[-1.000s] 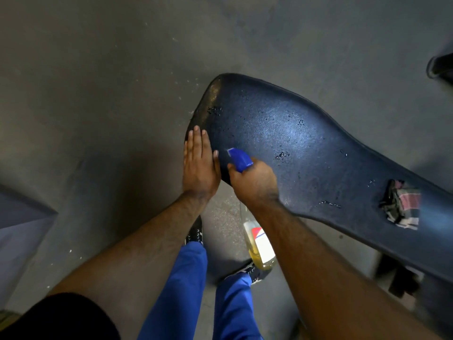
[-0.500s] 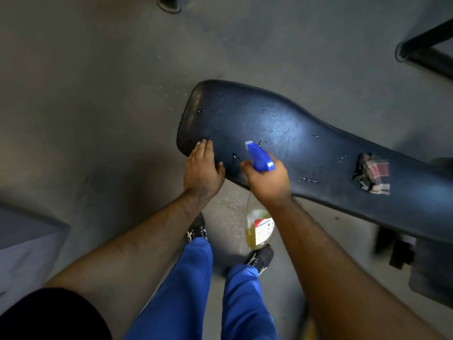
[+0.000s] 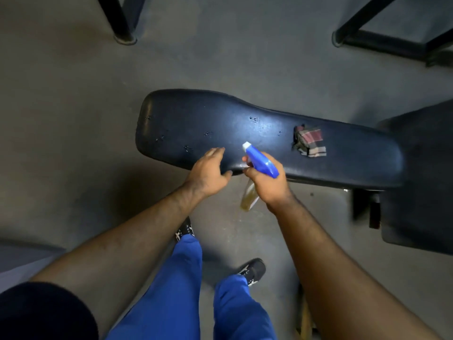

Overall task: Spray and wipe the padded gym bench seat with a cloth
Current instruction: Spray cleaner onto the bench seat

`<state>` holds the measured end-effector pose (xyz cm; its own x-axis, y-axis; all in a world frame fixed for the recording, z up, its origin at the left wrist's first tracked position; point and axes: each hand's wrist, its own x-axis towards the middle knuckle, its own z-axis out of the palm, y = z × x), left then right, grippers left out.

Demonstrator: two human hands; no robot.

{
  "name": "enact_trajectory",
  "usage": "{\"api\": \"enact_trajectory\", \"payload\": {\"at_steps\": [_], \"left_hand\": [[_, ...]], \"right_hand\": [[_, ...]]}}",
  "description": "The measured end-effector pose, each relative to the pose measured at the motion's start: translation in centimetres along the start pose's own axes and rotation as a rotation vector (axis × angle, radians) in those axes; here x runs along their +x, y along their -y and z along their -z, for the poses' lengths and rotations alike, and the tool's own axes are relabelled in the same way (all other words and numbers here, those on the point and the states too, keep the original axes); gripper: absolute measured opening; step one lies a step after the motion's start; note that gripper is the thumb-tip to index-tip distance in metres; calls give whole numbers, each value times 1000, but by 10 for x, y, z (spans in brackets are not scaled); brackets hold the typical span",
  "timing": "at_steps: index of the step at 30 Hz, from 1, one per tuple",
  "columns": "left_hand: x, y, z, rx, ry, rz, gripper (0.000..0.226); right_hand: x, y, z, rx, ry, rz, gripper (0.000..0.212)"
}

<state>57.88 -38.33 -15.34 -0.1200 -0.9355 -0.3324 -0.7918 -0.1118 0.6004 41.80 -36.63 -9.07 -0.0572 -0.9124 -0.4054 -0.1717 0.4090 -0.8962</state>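
Grey concrete floor (image 3: pixel 73 106) fills the frame, with dark frame legs (image 3: pixel 120 20) at the top edge. Across the centre lies the bench seat (image 3: pixel 196 123), a long black pad running from centre left to the right edge, its surface dotted with droplets and a bright wet sheen near the middle. The right hand (image 3: pixel 268 182) grasps the bottle (image 3: pixel 259 163), blue trigger head up and white nozzle aimed over the pad; yellowish liquid shows below the fist. The left hand (image 3: pixel 208 171) holds nothing, fingers loosely spread on the pad's near edge. The cloth (image 3: pixel 310 142), a checked rag, lies bunched on the pad at centre right, well apart from both hands. The step in hand appears to be spraying, nearly finished. The next move probably calls for reaching right to the cloth and wiping across the wetted pad.
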Motion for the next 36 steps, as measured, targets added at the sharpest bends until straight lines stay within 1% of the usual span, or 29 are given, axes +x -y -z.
{"api": "enact_trajectory", "payload": {"at_steps": [7,11,14,17,20,22,24,27,28,30,32,33,36], "left_hand": [[-27,-106,-37,23,188,-58,79],[-21,-160,-62,7,295,-142,78],[-1,-193,-85,-42,369,-165,74],[34,-222,-112,-84,479,-132,69],[78,-253,-136,-85,551,-169,61],[109,-269,-150,-94,528,-207,57],[136,-285,-163,-121,475,-234,58],[173,-300,-192,-190,379,-214,56],[182,-309,-199,-202,338,-197,56],[199,-325,-212,-177,271,-176,57],[213,-333,-228,-165,221,-154,59],[218,-336,-235,-176,198,-140,60],[221,-340,-253,-209,150,-116,61]], "right_hand": [[-34,6,110,123,-131,0,36],[-33,10,166,162,-140,-8,26],[-20,11,196,154,-153,-14,26],[8,10,232,127,-156,-42,38],[45,7,270,117,-158,-66,36],[73,5,292,73,-152,-60,27],[99,3,311,36,-163,-43,19],[141,-6,336,3,-190,-73,28],[153,-10,344,-11,-219,-86,27],[177,-25,359,-101,-285,-130,13],[196,-39,374,-167,-301,-171,26],[203,-43,380,-182,-300,-167,27],[212,-50,395,-203,-261,-111,15]]}}
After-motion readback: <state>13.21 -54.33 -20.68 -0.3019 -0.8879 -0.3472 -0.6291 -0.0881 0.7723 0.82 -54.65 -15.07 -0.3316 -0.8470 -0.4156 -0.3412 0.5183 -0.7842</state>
